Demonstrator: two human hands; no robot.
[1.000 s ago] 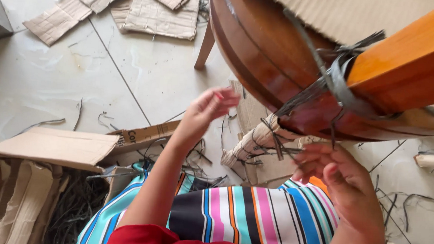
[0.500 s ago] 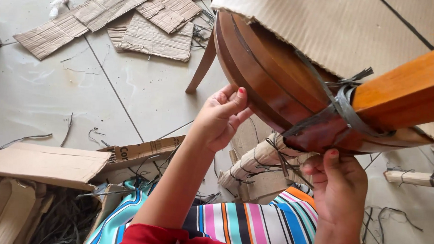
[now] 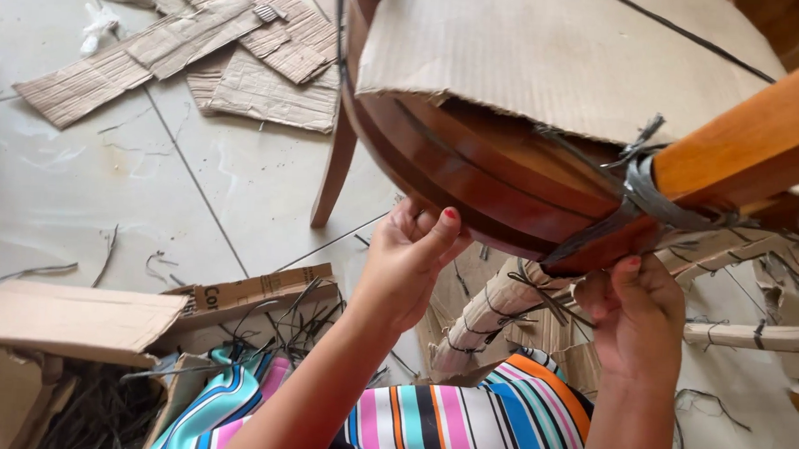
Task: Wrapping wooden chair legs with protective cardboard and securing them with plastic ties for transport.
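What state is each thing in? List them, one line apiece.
Left hand: gripping the round wooden seat's rim.
Right hand: gripping the rim by the dark strap.
Cardboard sheet: torn, covering the seat.
Wrapped leg: bound with straps.
Cardboard scraps: scattered on the floor.

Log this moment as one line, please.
left hand: gripping round wooden chair seat rim | right hand: at strapped rim beside leg | cardboard on seat
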